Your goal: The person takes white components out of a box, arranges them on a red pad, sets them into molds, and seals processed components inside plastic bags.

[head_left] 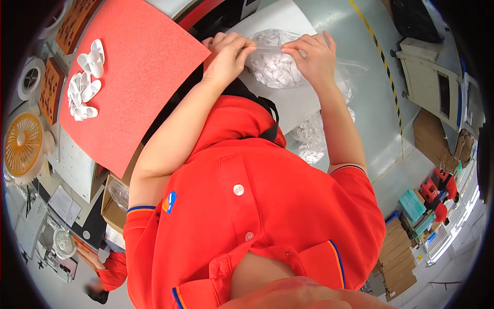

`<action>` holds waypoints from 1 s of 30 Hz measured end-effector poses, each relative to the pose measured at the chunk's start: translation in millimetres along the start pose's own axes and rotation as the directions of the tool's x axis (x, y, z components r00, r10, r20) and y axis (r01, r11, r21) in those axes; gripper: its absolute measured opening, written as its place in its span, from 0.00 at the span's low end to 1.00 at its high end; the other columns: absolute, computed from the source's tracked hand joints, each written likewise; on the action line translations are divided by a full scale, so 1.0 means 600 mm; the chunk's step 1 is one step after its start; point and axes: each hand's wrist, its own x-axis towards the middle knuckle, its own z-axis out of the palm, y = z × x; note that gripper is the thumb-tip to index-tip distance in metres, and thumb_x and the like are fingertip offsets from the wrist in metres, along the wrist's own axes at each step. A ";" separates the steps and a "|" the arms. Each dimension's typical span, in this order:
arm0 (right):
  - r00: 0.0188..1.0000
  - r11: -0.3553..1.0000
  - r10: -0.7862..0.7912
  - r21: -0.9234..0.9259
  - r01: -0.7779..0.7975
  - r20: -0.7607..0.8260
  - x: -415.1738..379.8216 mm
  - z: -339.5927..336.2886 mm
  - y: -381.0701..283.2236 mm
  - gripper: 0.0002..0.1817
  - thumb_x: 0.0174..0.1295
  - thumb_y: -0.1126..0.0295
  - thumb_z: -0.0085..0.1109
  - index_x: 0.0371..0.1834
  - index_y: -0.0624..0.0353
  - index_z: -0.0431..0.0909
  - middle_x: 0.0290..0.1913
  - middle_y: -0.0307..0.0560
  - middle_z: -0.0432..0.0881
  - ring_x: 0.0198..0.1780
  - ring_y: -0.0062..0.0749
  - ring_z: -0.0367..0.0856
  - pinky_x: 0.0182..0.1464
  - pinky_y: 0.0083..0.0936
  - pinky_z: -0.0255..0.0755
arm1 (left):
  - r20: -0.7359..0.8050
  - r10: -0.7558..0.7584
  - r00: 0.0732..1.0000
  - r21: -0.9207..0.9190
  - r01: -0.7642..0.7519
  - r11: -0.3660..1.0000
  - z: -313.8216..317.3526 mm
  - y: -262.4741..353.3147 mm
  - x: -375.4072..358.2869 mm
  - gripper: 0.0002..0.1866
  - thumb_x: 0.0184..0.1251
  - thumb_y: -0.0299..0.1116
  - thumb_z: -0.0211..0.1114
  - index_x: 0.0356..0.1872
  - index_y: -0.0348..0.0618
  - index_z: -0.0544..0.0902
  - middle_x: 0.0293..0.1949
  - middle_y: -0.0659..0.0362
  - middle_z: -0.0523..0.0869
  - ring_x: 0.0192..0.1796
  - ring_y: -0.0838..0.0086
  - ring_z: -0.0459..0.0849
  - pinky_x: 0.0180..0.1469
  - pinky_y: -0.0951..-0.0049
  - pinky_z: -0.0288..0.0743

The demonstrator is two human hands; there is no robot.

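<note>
My left hand (227, 54) and my right hand (315, 55) each pinch the top edge of a clear plastic bag (271, 37), a short way apart. The edge is stretched between my fingertips. Inside the bag lies a heap of small white plastic parts (275, 71); their exact kind is too small to tell. Beneath is a pale sheet-like surface (288, 105). More clear bags of white parts (310, 138) lie near my right forearm, partly hidden by it and my body.
To my left, a red mat (139, 67) carries several white oval plastic pieces (85, 85). An orange fan (23, 141) and a cardboard box (116, 208) stand beyond. A person in red (113, 270) is at lower left. A wheeled cabinet (429, 77) stands at right, past the yellow-black floor tape (383, 56).
</note>
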 end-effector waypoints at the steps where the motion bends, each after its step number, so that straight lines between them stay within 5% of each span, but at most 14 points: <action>1: 1.000 1.000 0.015 0.004 -0.015 0.025 -0.001 -0.004 0.003 0.06 0.52 0.55 0.68 0.26 0.40 0.87 0.27 0.27 0.81 0.37 0.25 0.77 0.67 0.40 0.56 | 0.025 -0.006 1.000 -0.005 0.006 1.000 -0.003 -0.003 -0.003 0.04 0.59 0.38 0.68 0.31 0.52 0.85 0.32 0.71 0.82 0.41 0.72 0.78 0.51 0.68 0.64; 14: 0.993 0.998 0.054 -0.042 -0.049 0.108 -0.020 -0.033 0.031 0.06 0.52 0.56 0.68 0.29 0.40 0.88 0.29 0.30 0.85 0.39 0.24 0.78 0.70 0.40 0.53 | -0.013 0.005 1.000 -0.044 -0.005 0.999 -0.003 -0.018 -0.010 0.06 0.59 0.42 0.68 0.29 0.55 0.86 0.31 0.72 0.83 0.38 0.71 0.77 0.49 0.68 0.66; 20: 0.993 0.993 0.098 -0.078 -0.093 0.069 -0.050 -0.042 0.063 0.07 0.53 0.56 0.68 0.28 0.42 0.88 0.29 0.28 0.85 0.37 0.21 0.78 0.70 0.38 0.54 | 0.012 -0.019 1.000 -0.125 0.021 0.992 -0.007 -0.027 -0.018 0.05 0.60 0.39 0.68 0.31 0.52 0.85 0.29 0.70 0.81 0.37 0.71 0.78 0.48 0.69 0.66; 24: 0.986 0.986 0.138 -0.111 -0.128 0.091 -0.065 -0.044 0.061 0.08 0.55 0.55 0.66 0.28 0.43 0.87 0.29 0.27 0.85 0.37 0.21 0.79 0.69 0.36 0.56 | -0.007 0.063 0.998 -0.002 -0.063 0.998 -0.011 -0.017 -0.019 0.03 0.58 0.36 0.68 0.30 0.52 0.84 0.28 0.67 0.81 0.35 0.70 0.79 0.42 0.69 0.69; 30: 0.993 0.992 0.111 -0.054 -0.110 0.028 -0.112 -0.044 0.115 0.08 0.58 0.55 0.62 0.31 0.40 0.87 0.30 0.27 0.85 0.35 0.23 0.80 0.67 0.34 0.60 | 0.087 0.063 0.994 -0.164 -0.048 0.985 -0.008 -0.046 -0.026 0.04 0.61 0.31 0.68 0.35 0.45 0.87 0.31 0.60 0.87 0.34 0.66 0.85 0.37 0.70 0.74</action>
